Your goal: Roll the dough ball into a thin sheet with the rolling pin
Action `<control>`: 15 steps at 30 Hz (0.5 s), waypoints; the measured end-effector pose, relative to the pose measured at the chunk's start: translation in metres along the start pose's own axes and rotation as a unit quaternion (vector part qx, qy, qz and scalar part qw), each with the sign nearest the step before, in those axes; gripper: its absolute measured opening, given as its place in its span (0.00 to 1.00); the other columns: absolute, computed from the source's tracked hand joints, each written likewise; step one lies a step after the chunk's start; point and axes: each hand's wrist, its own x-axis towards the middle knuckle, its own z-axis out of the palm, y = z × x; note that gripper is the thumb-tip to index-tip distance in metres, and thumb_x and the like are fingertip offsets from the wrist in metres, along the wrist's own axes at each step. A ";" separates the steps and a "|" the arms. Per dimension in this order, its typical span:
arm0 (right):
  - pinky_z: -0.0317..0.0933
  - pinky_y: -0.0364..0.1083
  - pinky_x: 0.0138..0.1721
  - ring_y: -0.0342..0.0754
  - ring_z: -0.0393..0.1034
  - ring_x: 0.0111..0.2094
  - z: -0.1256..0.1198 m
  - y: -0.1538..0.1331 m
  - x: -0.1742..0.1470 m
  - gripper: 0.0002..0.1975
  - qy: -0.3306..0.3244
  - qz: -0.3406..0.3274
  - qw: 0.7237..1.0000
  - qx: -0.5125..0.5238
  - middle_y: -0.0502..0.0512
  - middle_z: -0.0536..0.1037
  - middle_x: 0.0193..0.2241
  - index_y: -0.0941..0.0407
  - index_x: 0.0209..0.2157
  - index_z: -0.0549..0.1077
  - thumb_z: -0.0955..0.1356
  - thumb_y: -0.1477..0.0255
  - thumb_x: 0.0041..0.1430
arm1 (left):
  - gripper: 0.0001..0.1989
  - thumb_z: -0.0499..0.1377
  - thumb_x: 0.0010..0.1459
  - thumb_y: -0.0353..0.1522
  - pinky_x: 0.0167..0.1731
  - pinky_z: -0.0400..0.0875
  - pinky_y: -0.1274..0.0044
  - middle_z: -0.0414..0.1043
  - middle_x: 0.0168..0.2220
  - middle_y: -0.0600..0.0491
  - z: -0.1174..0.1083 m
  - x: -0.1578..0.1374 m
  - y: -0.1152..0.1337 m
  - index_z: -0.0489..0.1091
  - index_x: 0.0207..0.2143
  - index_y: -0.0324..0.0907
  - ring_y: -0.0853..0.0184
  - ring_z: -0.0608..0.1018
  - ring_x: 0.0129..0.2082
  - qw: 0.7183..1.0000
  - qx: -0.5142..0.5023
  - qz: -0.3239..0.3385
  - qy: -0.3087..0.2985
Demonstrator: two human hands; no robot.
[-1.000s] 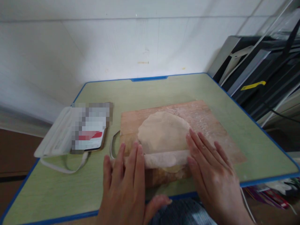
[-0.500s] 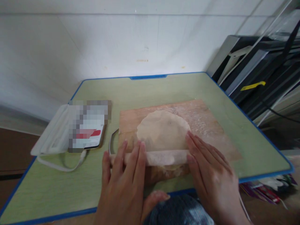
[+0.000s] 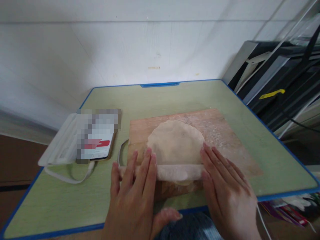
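Note:
A pale wooden rolling pin (image 3: 178, 172) lies crosswise on a flat, roughly round sheet of dough (image 3: 176, 141). The near edge of the dough shows just below the pin. Beneath them is a floured wooden board (image 3: 232, 150). My left hand (image 3: 135, 193) rests over the pin's left part, fingers stretched forward and spread, thumb out to the side. My right hand (image 3: 227, 186) covers the pin's right end, its fingers straight and close together, tips at the dough's right edge. Neither hand wraps round the pin. The pin's right end is hidden.
The board lies on a green table (image 3: 62, 200) with a blue rim. At the left, a phone (image 3: 102, 143), partly blurred out, leans by a white case (image 3: 58, 143) with a strap. A metal loop (image 3: 119, 153) shows at the board's left edge. Dark flat panels (image 3: 282, 73) lean at the right.
The whole view has shifted slightly, with the scene lower and to the right. Both hands stay on the rolling pin, which has hardly moved relative to the dough.

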 end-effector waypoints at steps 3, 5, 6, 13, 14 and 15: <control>0.61 0.54 0.51 0.54 0.64 0.54 0.010 0.004 0.018 0.19 -0.016 0.020 1.000 -0.002 0.63 0.72 0.51 0.67 0.50 0.69 0.58 0.75 0.62 | 0.41 0.34 0.60 0.53 0.53 0.49 0.48 0.58 0.59 0.35 0.003 0.024 0.002 0.57 0.58 0.28 0.42 0.62 0.57 0.997 0.018 -0.066 -0.026; 0.61 0.53 0.51 0.53 0.64 0.54 0.015 0.005 0.029 0.19 -0.028 0.034 0.999 -0.006 0.62 0.73 0.50 0.66 0.48 0.71 0.57 0.74 0.63 | 0.39 0.35 0.61 0.52 0.52 0.51 0.49 0.60 0.58 0.36 0.003 0.037 0.004 0.58 0.58 0.29 0.43 0.64 0.56 0.994 0.022 -0.099 -0.049; 0.61 0.53 0.51 0.53 0.64 0.54 0.015 0.005 0.031 0.18 -0.031 0.038 0.999 -0.006 0.61 0.73 0.50 0.66 0.48 0.71 0.57 0.74 0.63 | 0.38 0.35 0.61 0.51 0.52 0.52 0.49 0.60 0.58 0.37 0.003 0.038 0.005 0.57 0.58 0.29 0.44 0.64 0.56 0.993 0.022 -0.105 -0.055; 0.62 0.55 0.48 0.55 0.68 0.50 -0.002 -0.002 -0.007 0.17 0.016 0.013 1.000 0.008 0.65 0.75 0.46 0.69 0.45 0.72 0.58 0.76 0.61 | 0.43 0.35 0.58 0.55 0.55 0.47 0.52 0.59 0.58 0.35 -0.003 -0.006 0.005 0.57 0.58 0.28 0.43 0.63 0.56 1.000 0.021 0.019 0.000; 0.63 0.55 0.48 0.54 0.69 0.50 -0.002 -0.001 -0.006 0.17 0.018 0.011 1.000 0.008 0.65 0.76 0.46 0.69 0.45 0.72 0.58 0.76 0.61 | 0.43 0.36 0.58 0.55 0.55 0.47 0.52 0.59 0.58 0.35 -0.002 -0.004 0.004 0.57 0.58 0.28 0.43 0.63 0.56 1.000 0.023 0.017 0.002; 0.63 0.54 0.48 0.54 0.69 0.49 0.000 0.000 -0.003 0.17 0.019 0.014 1.000 0.008 0.64 0.76 0.45 0.68 0.45 0.72 0.58 0.76 0.61 | 0.43 0.36 0.59 0.55 0.54 0.48 0.51 0.60 0.58 0.35 -0.001 0.002 0.003 0.57 0.58 0.28 0.43 0.64 0.56 1.000 0.025 0.002 0.005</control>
